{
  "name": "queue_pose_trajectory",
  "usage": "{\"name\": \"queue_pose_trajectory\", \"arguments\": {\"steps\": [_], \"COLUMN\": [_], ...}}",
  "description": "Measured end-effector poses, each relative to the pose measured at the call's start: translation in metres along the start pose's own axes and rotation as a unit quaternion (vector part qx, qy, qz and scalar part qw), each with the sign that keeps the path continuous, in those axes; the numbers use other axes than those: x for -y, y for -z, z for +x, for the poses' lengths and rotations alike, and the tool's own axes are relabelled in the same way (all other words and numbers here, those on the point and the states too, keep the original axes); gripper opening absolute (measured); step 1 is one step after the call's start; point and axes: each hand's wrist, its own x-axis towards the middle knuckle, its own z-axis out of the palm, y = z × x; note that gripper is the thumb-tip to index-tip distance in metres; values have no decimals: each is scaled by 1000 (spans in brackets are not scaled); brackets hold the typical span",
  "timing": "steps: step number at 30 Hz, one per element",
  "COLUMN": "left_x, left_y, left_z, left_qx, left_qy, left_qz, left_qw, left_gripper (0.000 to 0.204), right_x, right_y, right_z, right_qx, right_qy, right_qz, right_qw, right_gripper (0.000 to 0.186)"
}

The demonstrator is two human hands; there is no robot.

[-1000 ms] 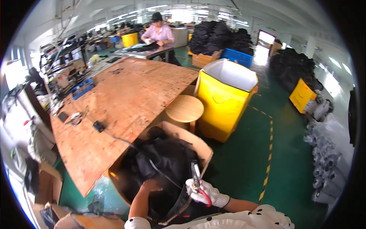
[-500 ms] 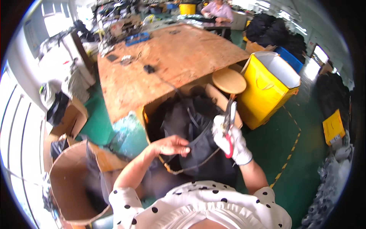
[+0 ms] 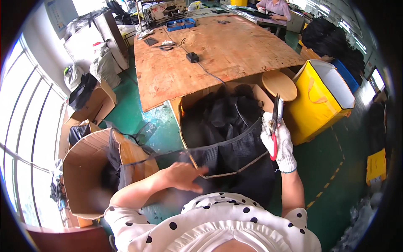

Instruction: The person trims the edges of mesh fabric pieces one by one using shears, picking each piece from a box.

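My right hand, in a white knit glove, grips a pair of snips with a red handle, blades pointing up and away. Bare and bent at the wrist, my left hand has its fingers apart over the near edge of a cardboard box. Black mesh fabric hangs over that box, its dark band stretching from near the glove to the left. Whether the gloved fingers also hold the band is hidden. More black fabric is heaped inside the box.
A plywood-topped table stands ahead, carrying a blue tray and a black adapter. Right are a round wooden stool and a yellow bag. An open carton is at left. Another person works beyond the table.
My left hand has moved down, closer to my body, and its fingers have spread. My right hand has shifted right with the snips. The fabric band now stretches across to the left.
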Motion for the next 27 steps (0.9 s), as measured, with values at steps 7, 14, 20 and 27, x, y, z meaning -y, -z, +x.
{"name": "queue_pose_trajectory", "arguments": {"steps": [7, 14, 20, 27], "left_x": [31, 41, 62, 60], "left_y": [-1, -27, -10, -9], "left_z": [44, 90, 76, 74], "left_qx": [-439, -335, -134, -86], "left_qy": [-70, -28, -96, -166], "left_qz": [-124, -337, -682, -785], "left_qw": [887, 879, 712, 590], "left_gripper": [39, 34, 22, 53], "right_x": [17, 32, 28, 20], "right_y": [13, 31, 15, 47], "right_z": [5, 21, 30, 53], "right_qx": [26, -53, -29, -45], "right_qy": [-59, 19, -20, -10], "right_qz": [58, -77, 206, 55], "right_qw": [996, 995, 978, 997], "right_gripper": [13, 14, 15, 18]}}
